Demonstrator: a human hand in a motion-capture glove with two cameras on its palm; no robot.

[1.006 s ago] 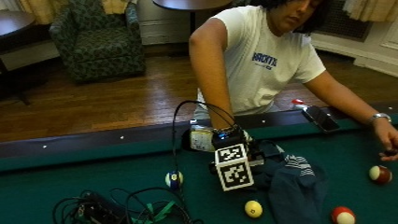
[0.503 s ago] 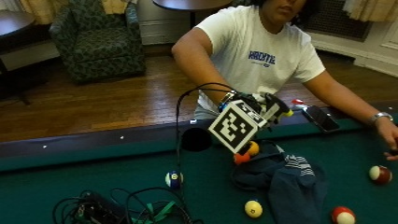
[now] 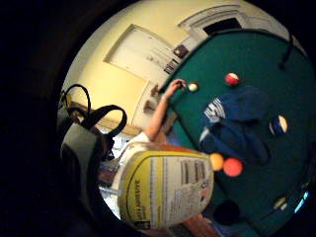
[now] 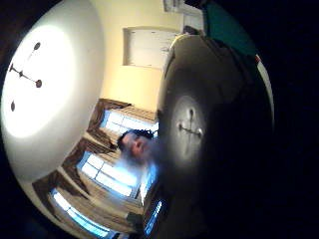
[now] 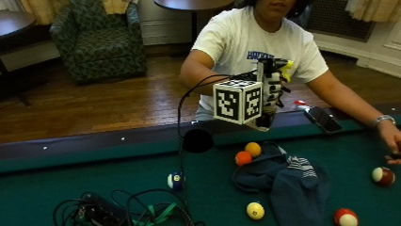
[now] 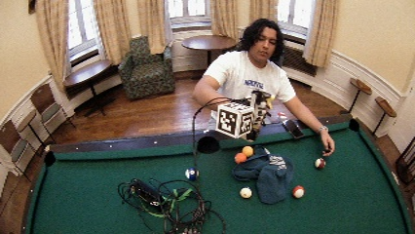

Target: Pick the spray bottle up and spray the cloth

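Bottle (image 5: 273, 92) held up at frame centre in right hand (image 5: 268, 94), fingers curled round it, above green tabletop (image 5: 94, 174), cloth (image 5: 285, 181) lower right beside orange ball (image 5: 243, 157), bare hand (image 5: 391, 141) at right edge

A curved room with cream-yellow walls (image 6: 383, 34) and white panelled wainscoting (image 6: 363, 73) surrounds a dark polished wooden plank floor (image 5: 125, 101). Tall daylit windows (image 6: 185, 7) hang with beige patterned curtains (image 6: 152, 24). A green patterned upholstered armchair (image 5: 100, 40) stands beside a round dark wooden table (image 6: 207, 43); another dark wooden table (image 6: 87, 75) sits along the wall.
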